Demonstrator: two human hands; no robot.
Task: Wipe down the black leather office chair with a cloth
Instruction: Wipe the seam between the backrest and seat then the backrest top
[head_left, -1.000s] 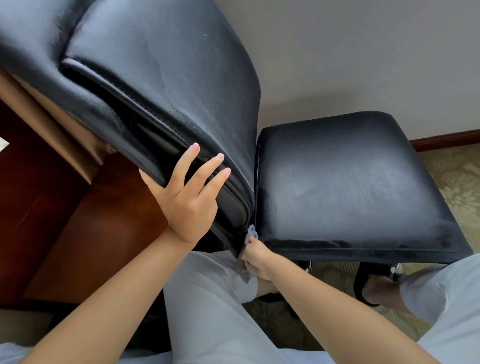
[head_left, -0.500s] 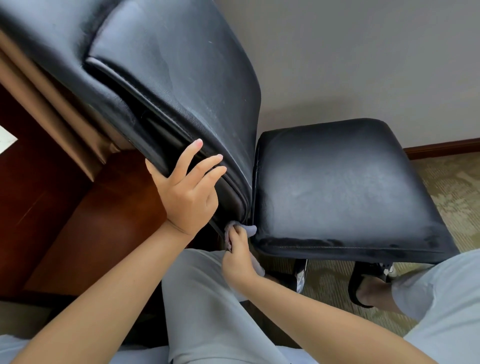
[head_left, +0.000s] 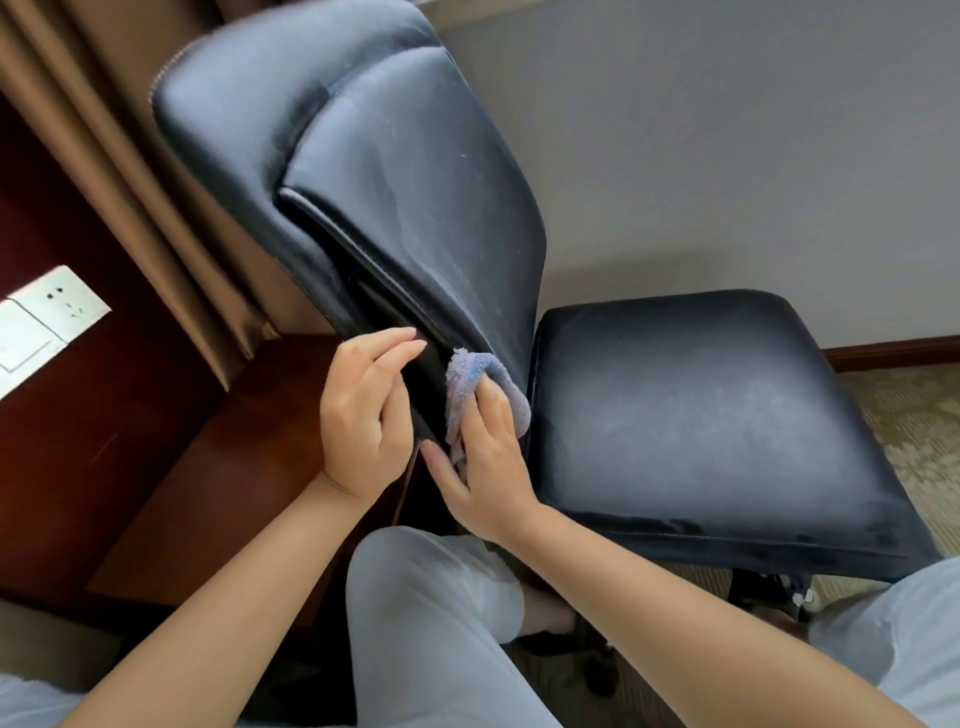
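My left hand (head_left: 363, 415) rests with loosely bent fingers on the side edge of the backrest (head_left: 415, 208), holding nothing, while my right hand (head_left: 485, 457) grips the bunched grey-blue cloth (head_left: 470, 371) and presses it against the backrest's lower edge, just beside the seat (head_left: 701, 415). I judge the job mid-way: the black leather office chair (head_left: 519, 291), standing before my knees, shows dull, hazy streaks on both backrest and seat.

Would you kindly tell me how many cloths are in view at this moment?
1: the cloth is in the right hand, pressed against the chair back's lower edge. Others may be hidden.
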